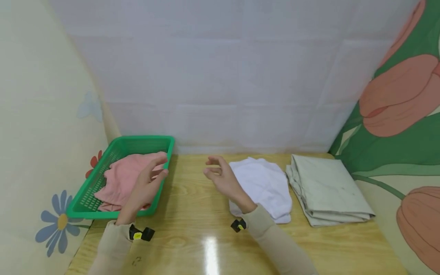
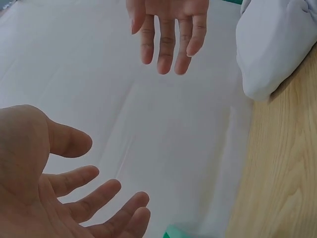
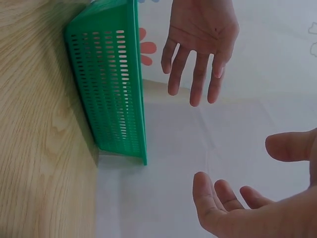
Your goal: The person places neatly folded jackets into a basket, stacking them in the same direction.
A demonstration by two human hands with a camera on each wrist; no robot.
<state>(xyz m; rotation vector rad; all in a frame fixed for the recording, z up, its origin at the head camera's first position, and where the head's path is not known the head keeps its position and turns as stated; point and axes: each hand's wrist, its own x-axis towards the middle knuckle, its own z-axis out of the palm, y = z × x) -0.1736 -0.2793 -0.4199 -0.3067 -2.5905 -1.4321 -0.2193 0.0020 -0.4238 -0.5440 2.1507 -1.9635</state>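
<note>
My left hand (image 1: pixel 146 187) hovers over the right side of a green plastic basket (image 1: pixel 170 147), fingers loosely bent, thumb apart, nothing held. Inside the basket lies a crumpled pink cloth (image 1: pixel 123 175), partly hidden by that hand. My right hand (image 1: pixel 227 181) is raised above the table beside a white folded cloth (image 1: pixel 264 183), its fingers relaxed and holding nothing; the forearm covers part of this cloth. The palms face each other across a gap. Both wrist views show the fingers spread, the left hand (image 2: pixel 74 193) and the right hand (image 3: pixel 252 198) bare of any object.
A folded pale grey-green cloth (image 1: pixel 330 191) lies at the right end of the wooden table (image 1: pixel 192 236). White sheeting (image 1: pixel 220 76) hangs behind the table. Walls with painted flowers (image 1: pixel 402 95) stand on either side, the basket close to the left one.
</note>
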